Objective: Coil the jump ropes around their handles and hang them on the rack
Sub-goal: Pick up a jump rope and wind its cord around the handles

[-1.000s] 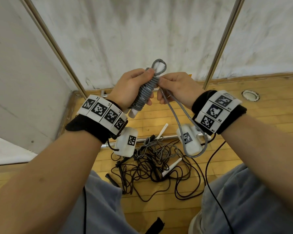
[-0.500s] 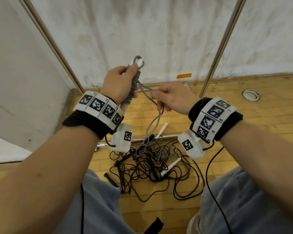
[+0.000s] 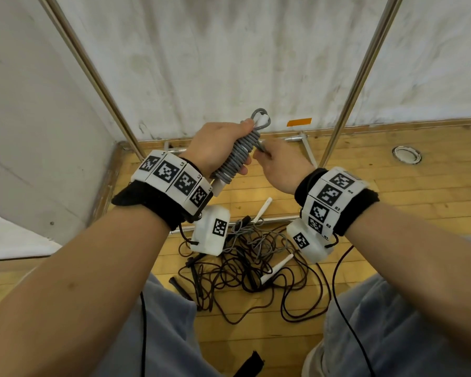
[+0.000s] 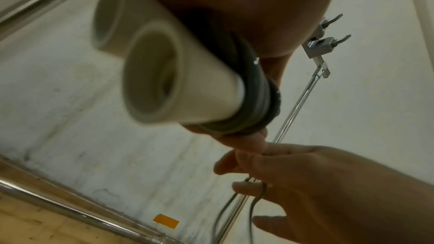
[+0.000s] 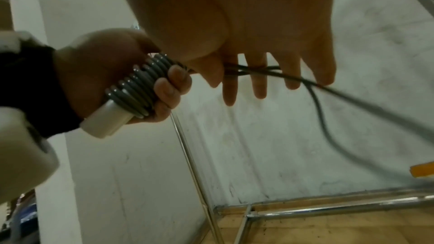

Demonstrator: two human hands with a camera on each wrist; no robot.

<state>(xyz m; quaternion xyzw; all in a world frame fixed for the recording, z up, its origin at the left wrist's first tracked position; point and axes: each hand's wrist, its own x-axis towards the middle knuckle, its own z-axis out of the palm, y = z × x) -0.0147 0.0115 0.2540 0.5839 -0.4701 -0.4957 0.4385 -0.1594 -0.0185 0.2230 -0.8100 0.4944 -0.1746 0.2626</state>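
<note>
My left hand (image 3: 220, 148) grips a jump rope's two white handles (image 4: 162, 83), held side by side and tilted up to the right. Tight grey rope coils (image 3: 235, 159) wrap them, and a small grey loop (image 3: 261, 118) sticks out at the top end. Just right of the coils, my right hand (image 3: 279, 165) pinches the loose grey rope strands (image 5: 256, 69) between thumb and fingers. In the right wrist view the strands trail off to the right. Both hands are raised in front of the rack's uprights (image 3: 357, 85).
A tangle of black and grey jump ropes (image 3: 252, 258) with white handles (image 3: 277, 268) and black handles (image 3: 180, 287) lies on the wooden floor between my knees. Rack hooks (image 4: 327, 41) show high on a pole. A concrete wall stands behind, and a round floor socket (image 3: 406, 155) lies at right.
My right hand, which had drawn the rope down and away from the bundle, has come back up against the coils. The hanging loop under it is gone from the head view.
</note>
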